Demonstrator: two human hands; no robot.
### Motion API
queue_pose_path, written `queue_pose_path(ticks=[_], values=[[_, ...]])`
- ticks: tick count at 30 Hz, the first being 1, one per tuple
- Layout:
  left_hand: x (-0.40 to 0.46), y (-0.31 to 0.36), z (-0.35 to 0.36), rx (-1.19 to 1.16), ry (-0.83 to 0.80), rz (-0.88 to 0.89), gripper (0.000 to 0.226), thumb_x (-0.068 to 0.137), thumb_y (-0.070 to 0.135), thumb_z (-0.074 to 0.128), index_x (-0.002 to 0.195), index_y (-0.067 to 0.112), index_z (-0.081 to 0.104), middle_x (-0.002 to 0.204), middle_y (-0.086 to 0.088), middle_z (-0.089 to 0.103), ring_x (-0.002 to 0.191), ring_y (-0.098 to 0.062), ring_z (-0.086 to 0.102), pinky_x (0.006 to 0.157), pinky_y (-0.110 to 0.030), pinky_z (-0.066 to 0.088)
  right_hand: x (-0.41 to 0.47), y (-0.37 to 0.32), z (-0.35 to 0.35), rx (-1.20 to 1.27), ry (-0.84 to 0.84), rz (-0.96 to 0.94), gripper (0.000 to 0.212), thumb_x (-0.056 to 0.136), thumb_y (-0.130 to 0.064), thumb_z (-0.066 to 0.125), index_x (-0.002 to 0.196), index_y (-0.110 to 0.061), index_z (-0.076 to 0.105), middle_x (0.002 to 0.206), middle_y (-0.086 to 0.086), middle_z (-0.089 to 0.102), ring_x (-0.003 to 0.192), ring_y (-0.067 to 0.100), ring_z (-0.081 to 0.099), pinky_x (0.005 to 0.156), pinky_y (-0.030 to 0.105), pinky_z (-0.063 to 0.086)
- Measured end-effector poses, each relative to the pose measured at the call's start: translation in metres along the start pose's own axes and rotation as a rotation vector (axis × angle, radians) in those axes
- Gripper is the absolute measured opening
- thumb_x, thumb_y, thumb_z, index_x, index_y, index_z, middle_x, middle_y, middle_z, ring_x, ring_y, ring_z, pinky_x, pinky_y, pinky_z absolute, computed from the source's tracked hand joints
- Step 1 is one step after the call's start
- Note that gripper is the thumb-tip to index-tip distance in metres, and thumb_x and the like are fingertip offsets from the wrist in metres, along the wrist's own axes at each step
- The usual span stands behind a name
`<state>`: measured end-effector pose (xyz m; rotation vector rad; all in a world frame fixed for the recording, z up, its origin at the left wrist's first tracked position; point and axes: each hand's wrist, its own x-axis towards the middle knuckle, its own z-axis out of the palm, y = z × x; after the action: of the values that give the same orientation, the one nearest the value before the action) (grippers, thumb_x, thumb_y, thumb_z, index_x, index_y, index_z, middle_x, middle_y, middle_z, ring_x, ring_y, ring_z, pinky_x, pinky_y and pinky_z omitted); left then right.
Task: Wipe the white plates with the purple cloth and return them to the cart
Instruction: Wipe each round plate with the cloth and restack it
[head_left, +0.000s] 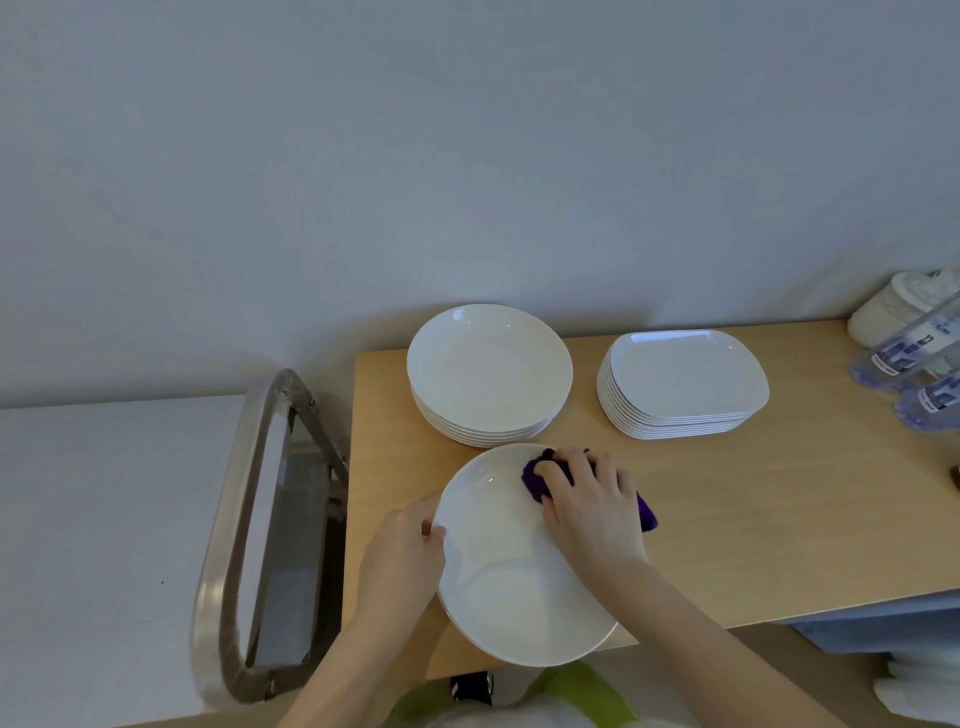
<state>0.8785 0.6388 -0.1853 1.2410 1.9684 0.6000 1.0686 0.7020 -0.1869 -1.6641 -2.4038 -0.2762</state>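
A round white plate lies at the front edge of the wooden table, overhanging it slightly; more rims show under it. My left hand grips its left rim. My right hand presses the bunched purple cloth onto the plate's upper right part. Behind it stands a stack of round white plates. A stack of rounded rectangular white plates stands to the right. The metal cart is on the left, beside the table.
Plastic water bottles and a white container crowd the table's far right corner. A grey wall runs behind the table. The cart's steel handle loop stands close to the table's left edge.
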Motion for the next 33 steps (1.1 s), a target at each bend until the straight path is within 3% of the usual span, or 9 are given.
queue_pose_path(ticks=[5, 8, 11, 15, 21, 28, 30, 33], values=[[0.001, 0.0, 0.0, 0.002, -0.013, 0.002, 0.038, 0.095, 0.016, 0.048, 0.125, 0.035, 0.058, 0.093, 0.013, 0.065, 0.078, -0.007, 0.057, 0.062, -0.021, 0.052, -0.014, -0.003, -0.007, 0.006, -0.031, 0.116, 0.029, 0.062, -0.015, 0.081, 0.088, -0.018, 0.07, 0.094, 0.004, 0.066, 0.078, 0.031, 0.059, 0.06, 0.04, 0.048], [0.001, 0.0, 0.0, 0.01, 0.009, -0.003, 0.037, 0.094, 0.015, 0.05, 0.125, 0.035, 0.058, 0.084, 0.022, 0.059, 0.074, -0.003, 0.056, 0.054, -0.011, 0.041, -0.009, -0.006, -0.006, 0.044, -0.032, 0.149, 0.027, 0.064, -0.015, 0.081, 0.089, -0.016, 0.07, 0.095, 0.005, 0.066, 0.078, 0.032, 0.059, 0.06, 0.041, 0.049], [0.002, 0.0, 0.002, 0.043, 0.023, -0.017, 0.037, 0.095, 0.016, 0.05, 0.126, 0.034, 0.058, 0.086, 0.018, 0.06, 0.074, -0.004, 0.055, 0.056, -0.013, 0.041, 0.004, -0.016, -0.003, 0.118, -0.014, 0.158, 0.026, 0.067, -0.012, 0.08, 0.091, -0.014, 0.07, 0.095, 0.007, 0.066, 0.078, 0.033, 0.059, 0.061, 0.042, 0.05], [0.002, 0.002, 0.001, 0.077, 0.023, -0.027, 0.033, 0.095, 0.016, 0.048, 0.123, 0.03, 0.06, 0.09, 0.009, 0.063, 0.074, -0.008, 0.056, 0.06, -0.019, 0.046, 0.016, -0.031, 0.001, 0.254, -0.005, 0.036, 0.028, 0.068, -0.014, 0.08, 0.094, -0.014, 0.071, 0.1, 0.005, 0.068, 0.086, 0.032, 0.063, 0.065, 0.041, 0.052], [0.001, 0.002, 0.0, 0.107, 0.029, 0.01, 0.035, 0.095, 0.017, 0.046, 0.126, 0.03, 0.056, 0.09, 0.006, 0.063, 0.071, -0.009, 0.056, 0.053, -0.017, 0.038, 0.017, -0.042, 0.003, 0.292, -0.015, -0.263, 0.027, 0.068, -0.021, 0.079, 0.094, -0.021, 0.072, 0.103, -0.004, 0.068, 0.094, 0.024, 0.064, 0.07, 0.031, 0.052], [0.003, -0.003, 0.004, 0.069, 0.029, -0.019, 0.036, 0.095, 0.021, 0.051, 0.129, 0.033, 0.056, 0.096, 0.011, 0.065, 0.075, -0.008, 0.058, 0.064, -0.019, 0.053, 0.01, -0.013, -0.007, 0.169, -0.038, -0.06, 0.026, 0.063, -0.015, 0.082, 0.087, -0.02, 0.073, 0.094, -0.001, 0.07, 0.078, 0.027, 0.064, 0.06, 0.035, 0.053], [0.002, -0.003, 0.005, 0.057, 0.033, 0.001, 0.036, 0.095, 0.02, 0.05, 0.127, 0.035, 0.057, 0.09, 0.014, 0.065, 0.072, -0.008, 0.058, 0.059, -0.018, 0.052, 0.001, 0.001, -0.01, 0.173, -0.084, -0.065, 0.027, 0.067, -0.018, 0.079, 0.093, -0.021, 0.072, 0.1, -0.001, 0.069, 0.083, 0.028, 0.064, 0.065, 0.037, 0.054], [0.004, -0.005, 0.006, 0.057, 0.043, 0.009, 0.036, 0.094, 0.02, 0.051, 0.126, 0.034, 0.058, 0.09, 0.017, 0.063, 0.071, -0.006, 0.058, 0.054, -0.013, 0.045, -0.016, 0.015, -0.012, 0.209, -0.275, -0.113, 0.034, 0.084, -0.033, 0.062, 0.118, -0.029, 0.061, 0.123, -0.007, 0.057, 0.109, 0.024, 0.053, 0.089, 0.038, 0.046]])
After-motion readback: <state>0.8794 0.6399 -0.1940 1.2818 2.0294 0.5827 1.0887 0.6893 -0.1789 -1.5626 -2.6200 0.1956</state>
